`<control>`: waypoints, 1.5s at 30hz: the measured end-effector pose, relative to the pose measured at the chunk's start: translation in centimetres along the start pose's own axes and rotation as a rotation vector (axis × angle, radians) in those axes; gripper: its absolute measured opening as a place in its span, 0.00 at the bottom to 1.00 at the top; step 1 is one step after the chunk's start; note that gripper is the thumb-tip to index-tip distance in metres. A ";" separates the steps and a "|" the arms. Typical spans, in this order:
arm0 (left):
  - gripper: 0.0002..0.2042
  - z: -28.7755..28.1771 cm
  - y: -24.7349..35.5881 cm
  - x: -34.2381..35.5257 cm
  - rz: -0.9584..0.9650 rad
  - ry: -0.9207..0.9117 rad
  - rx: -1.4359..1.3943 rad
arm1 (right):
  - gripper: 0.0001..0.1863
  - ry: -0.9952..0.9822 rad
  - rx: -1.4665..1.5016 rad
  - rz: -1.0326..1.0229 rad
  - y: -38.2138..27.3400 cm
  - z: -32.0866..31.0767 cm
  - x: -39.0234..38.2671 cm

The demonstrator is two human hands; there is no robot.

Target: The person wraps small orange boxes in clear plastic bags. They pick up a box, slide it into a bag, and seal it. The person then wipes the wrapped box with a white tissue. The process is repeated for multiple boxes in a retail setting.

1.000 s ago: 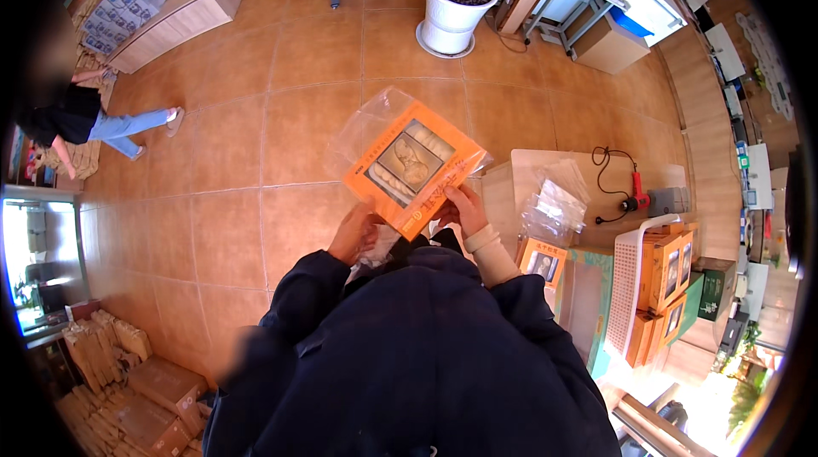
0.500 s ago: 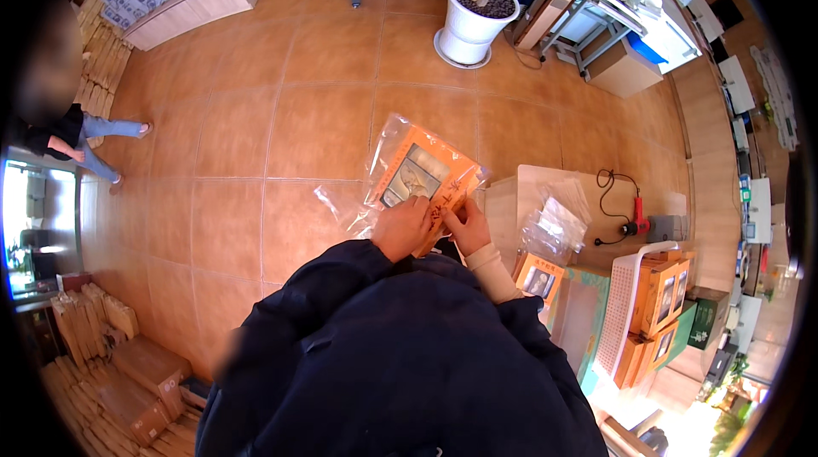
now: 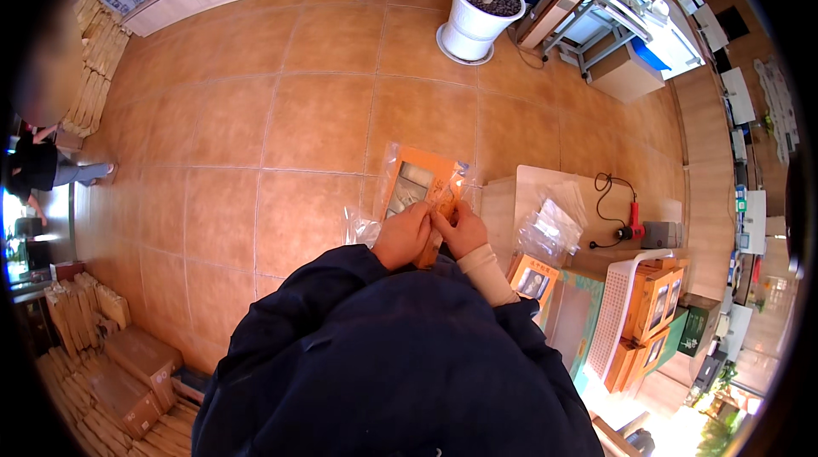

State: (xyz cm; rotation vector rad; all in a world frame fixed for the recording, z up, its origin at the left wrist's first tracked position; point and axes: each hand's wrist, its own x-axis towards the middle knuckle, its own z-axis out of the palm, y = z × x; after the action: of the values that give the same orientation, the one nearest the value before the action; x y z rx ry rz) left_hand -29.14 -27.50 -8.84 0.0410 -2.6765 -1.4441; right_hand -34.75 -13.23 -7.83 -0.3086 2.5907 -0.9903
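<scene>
In front of my body I hold an orange gift box [image 3: 436, 162] with a picture window, slipped inside a clear plastic bag [image 3: 363, 227]. The loose film of that bag spreads past the box on its left. My left hand [image 3: 402, 237] is closed on the box's near left part. Beside it, my right hand [image 3: 461, 231] pinches the near right edge, its fingertips close to those of the left. The underside of the box and some fingertips are hidden.
On my right is a pale wooden table [image 3: 530, 180] with clear bags [image 3: 552, 231], a red heat gun [image 3: 633, 225] and its black cord. Another windowed orange box [image 3: 534, 279] lies nearer, by a white basket [image 3: 617, 308]. A potted plant [image 3: 477, 22] stands ahead; a person [image 3: 38, 163] is far left.
The box has turned straighter and come a little nearer to me, and my hands have drawn closer together. The person at the far left has moved farther toward the left rim.
</scene>
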 end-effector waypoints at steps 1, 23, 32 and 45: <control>0.05 -0.1 -0.1 0.0 -0.022 -0.006 -0.081 | 0.24 -0.032 0.036 0.024 -0.4 -0.3 0.0; 0.04 -4.6 1.5 -0.5 -0.180 0.020 -0.351 | 0.10 -0.034 0.320 -0.229 -1.0 -2.3 -0.2; 0.04 -6.1 4.7 0.7 -0.070 0.023 -0.564 | 0.09 0.081 0.332 -0.236 -3.5 -6.9 -1.2; 0.03 -4.5 7.9 0.2 -0.003 -0.057 -0.545 | 0.07 0.616 -0.032 -0.487 -5.2 -10.2 -5.3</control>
State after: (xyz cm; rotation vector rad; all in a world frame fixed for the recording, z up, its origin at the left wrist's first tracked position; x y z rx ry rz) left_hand -28.70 -26.86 0.22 -0.0390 -2.2243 -2.1427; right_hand -33.55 -9.20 4.09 -0.7769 3.1651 -1.3806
